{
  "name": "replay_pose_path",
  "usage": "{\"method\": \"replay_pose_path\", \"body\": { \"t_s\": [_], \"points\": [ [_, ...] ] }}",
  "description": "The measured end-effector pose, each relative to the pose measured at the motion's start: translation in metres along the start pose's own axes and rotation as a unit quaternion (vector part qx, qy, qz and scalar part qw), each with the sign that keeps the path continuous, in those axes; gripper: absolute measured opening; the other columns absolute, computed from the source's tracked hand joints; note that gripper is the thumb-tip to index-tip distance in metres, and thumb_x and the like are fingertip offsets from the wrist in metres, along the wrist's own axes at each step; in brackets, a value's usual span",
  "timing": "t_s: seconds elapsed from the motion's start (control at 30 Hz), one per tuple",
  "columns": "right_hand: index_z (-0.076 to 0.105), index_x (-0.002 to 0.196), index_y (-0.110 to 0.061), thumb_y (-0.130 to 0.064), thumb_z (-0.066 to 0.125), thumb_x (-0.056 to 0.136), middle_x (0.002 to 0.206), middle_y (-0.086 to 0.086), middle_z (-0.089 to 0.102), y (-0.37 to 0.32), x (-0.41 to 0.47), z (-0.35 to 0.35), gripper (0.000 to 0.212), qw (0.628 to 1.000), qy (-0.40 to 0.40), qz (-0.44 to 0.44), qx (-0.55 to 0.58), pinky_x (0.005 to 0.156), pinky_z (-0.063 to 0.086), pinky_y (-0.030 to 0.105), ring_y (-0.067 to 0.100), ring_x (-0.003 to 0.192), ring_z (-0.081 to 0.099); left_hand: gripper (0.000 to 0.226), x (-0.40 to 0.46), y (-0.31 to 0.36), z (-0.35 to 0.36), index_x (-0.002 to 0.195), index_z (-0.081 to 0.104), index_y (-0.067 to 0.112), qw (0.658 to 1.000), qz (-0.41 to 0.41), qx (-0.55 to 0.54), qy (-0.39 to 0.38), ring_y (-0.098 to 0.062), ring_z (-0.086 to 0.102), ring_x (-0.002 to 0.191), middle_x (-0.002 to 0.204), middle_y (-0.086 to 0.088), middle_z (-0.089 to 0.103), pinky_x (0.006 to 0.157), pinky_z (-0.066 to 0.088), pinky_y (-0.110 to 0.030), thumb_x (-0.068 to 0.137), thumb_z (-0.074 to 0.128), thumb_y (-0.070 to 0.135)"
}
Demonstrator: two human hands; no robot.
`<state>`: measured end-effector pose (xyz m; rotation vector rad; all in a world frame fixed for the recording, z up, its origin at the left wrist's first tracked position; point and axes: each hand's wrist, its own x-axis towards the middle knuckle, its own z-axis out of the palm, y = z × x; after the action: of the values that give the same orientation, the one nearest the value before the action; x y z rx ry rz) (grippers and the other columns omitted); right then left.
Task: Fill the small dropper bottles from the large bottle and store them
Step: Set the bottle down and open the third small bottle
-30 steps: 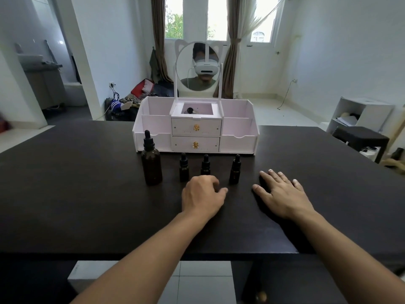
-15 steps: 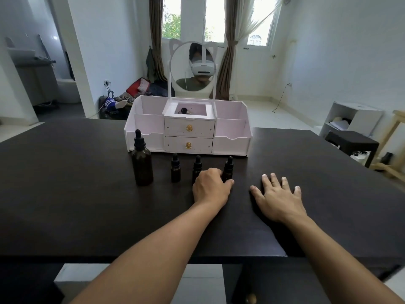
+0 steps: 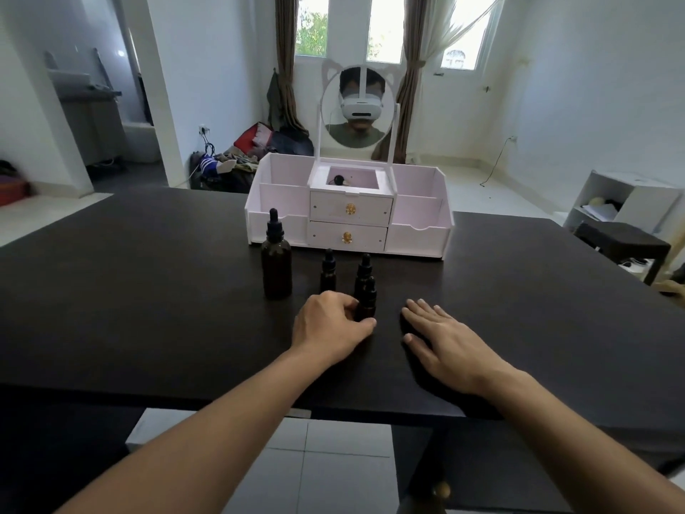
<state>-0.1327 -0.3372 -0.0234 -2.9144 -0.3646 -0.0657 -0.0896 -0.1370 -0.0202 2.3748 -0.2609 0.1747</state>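
Observation:
A large dark dropper bottle point(image 3: 276, 263) stands on the black table point(image 3: 148, 291) in front of a white organiser point(image 3: 348, 213). Two small dark dropper bottles point(image 3: 328, 270) point(image 3: 364, 270) stand to its right. A third small bottle point(image 3: 367, 300) stands nearer to me, and my left hand point(image 3: 330, 324) grips its base with thumb and fingers. My right hand point(image 3: 441, 339) lies flat on the table, fingers spread, just right of that bottle and apart from it.
The organiser has two drawers with gold knobs, open side compartments and a round mirror point(image 3: 357, 107) on top. A small dark object point(image 3: 338, 179) lies in its top tray. A dark stool point(image 3: 626, 248) and white shelf point(image 3: 626, 202) stand right of the table.
My left hand reached to the rightmost small bottle, closed round it and drew it toward me, out of the row. My right hand stayed flat on the table.

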Motion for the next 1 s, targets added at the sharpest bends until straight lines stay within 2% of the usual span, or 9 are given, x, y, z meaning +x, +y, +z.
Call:
{"method": "replay_pose_path", "body": {
  "t_s": [0.07, 0.17, 0.33, 0.47, 0.67, 0.77, 0.87, 0.93, 1.0],
  "points": [
    [0.022, 0.153, -0.019, -0.035, 0.036, 0.103, 0.162, -0.004, 0.016, -0.018, 0.003, 0.002, 0.054, 0.999, -0.009, -0.029, 0.012, 0.123, 0.006, 0.027, 0.007, 0.149, 0.007, 0.026, -0.004, -0.012, -0.013, 0.096, 0.075, 0.028, 1.0, 0.0, 0.005, 0.012, -0.008, 0.061, 0.077, 0.076, 0.013, 0.064, 0.07, 0.053, -0.029, 0.078, 0.074, 0.047],
    [0.022, 0.153, -0.02, -0.034, 0.036, 0.103, 0.162, -0.005, 0.016, -0.044, 0.01, 0.008, 0.053, 0.997, -0.019, -0.069, 0.023, 0.122, 0.004, 0.024, 0.005, 0.149, 0.007, 0.036, -0.006, -0.029, -0.028, 0.103, 0.075, 0.023, 1.0, 0.003, 0.0, 0.029, -0.011, 0.062, 0.088, 0.093, 0.006, 0.067, 0.079, 0.055, -0.033, 0.075, 0.077, 0.046],
    [0.021, 0.153, -0.018, -0.033, 0.035, 0.104, 0.162, -0.003, 0.015, -0.07, 0.024, 0.013, 0.054, 0.995, -0.033, -0.09, 0.026, 0.123, 0.004, 0.027, 0.007, 0.15, 0.006, 0.045, -0.007, -0.058, -0.048, 0.108, 0.074, 0.02, 0.999, -0.016, -0.016, 0.044, -0.013, 0.062, 0.098, 0.106, 0.001, 0.068, 0.086, 0.052, -0.029, 0.071, 0.08, 0.045],
    [0.02, 0.154, -0.017, -0.033, 0.035, 0.104, 0.163, -0.001, 0.014, -0.079, 0.032, 0.016, 0.055, 0.993, -0.039, -0.106, 0.022, 0.123, 0.003, 0.025, 0.008, 0.15, 0.005, 0.04, -0.006, -0.074, -0.063, 0.106, 0.075, 0.022, 0.997, -0.033, -0.009, 0.066, -0.014, 0.062, 0.095, 0.103, -0.001, 0.068, 0.083, 0.047, -0.023, 0.071, 0.08, 0.039],
    [0.023, 0.153, -0.017, -0.031, 0.037, 0.103, 0.162, -0.004, 0.016, -0.092, 0.05, 0.022, 0.053, 0.99, -0.04, -0.133, 0.033, 0.123, 0.006, 0.028, 0.007, 0.15, 0.007, 0.042, -0.006, -0.091, -0.075, 0.111, 0.073, 0.017, 0.996, -0.03, -0.011, 0.087, -0.008, 0.055, 0.083, 0.087, 0.007, 0.055, 0.076, 0.041, -0.019, 0.073, 0.081, 0.034],
    [0.037, 0.148, -0.022, -0.025, 0.046, 0.101, 0.155, -0.006, 0.037, -0.093, 0.06, 0.026, 0.048, 0.988, 0.0, -0.123, 0.088, 0.121, 0.023, 0.034, 0.008, 0.146, 0.026, 0.043, -0.006, -0.094, -0.075, 0.112, 0.073, 0.019, 0.996, -0.023, -0.028, 0.086, -0.006, 0.055, 0.083, 0.088, 0.008, 0.056, 0.075, 0.04, -0.017, 0.073, 0.081, 0.035],
    [0.054, 0.136, -0.024, -0.02, 0.059, 0.095, 0.125, -0.009, 0.064, -0.102, 0.075, 0.017, 0.041, 0.97, 0.09, -0.086, 0.206, 0.102, 0.049, 0.03, 0.004, 0.119, 0.057, 0.039, -0.005, -0.095, -0.075, 0.111, 0.074, 0.022, 0.995, -0.017, -0.043, 0.085, -0.008, 0.058, 0.089, 0.089, 0.01, 0.057, 0.079, 0.042, -0.019, 0.074, 0.08, 0.034],
    [0.06, 0.129, -0.023, -0.018, 0.066, 0.091, 0.109, -0.014, 0.068, -0.114, 0.087, 0.005, 0.039, 0.953, 0.125, -0.084, 0.263, 0.091, 0.052, 0.02, -0.003, 0.103, 0.062, 0.033, -0.004, -0.097, -0.073, 0.106, 0.075, 0.023, 0.996, -0.007, -0.046, 0.081, -0.011, 0.058, 0.095, 0.088, 0.012, 0.059, 0.079, 0.041, -0.02, 0.075, 0.079, 0.034],
    [0.063, 0.125, -0.021, -0.019, 0.071, 0.087, 0.104, -0.012, 0.069, -0.124, 0.098, -0.008, 0.04, 0.949, 0.127, -0.092, 0.275, 0.086, 0.051, 0.016, -0.003, 0.095, 0.063, 0.028, -0.004, -0.098, -0.072, 0.101, 0.076, 0.023, 0.996, 0.002, -0.049, 0.079, -0.011, 0.055, 0.096, 0.089, 0.012, 0.061, 0.075, 0.038, -0.02, 0.076, 0.078, 0.035]
  ]
}}
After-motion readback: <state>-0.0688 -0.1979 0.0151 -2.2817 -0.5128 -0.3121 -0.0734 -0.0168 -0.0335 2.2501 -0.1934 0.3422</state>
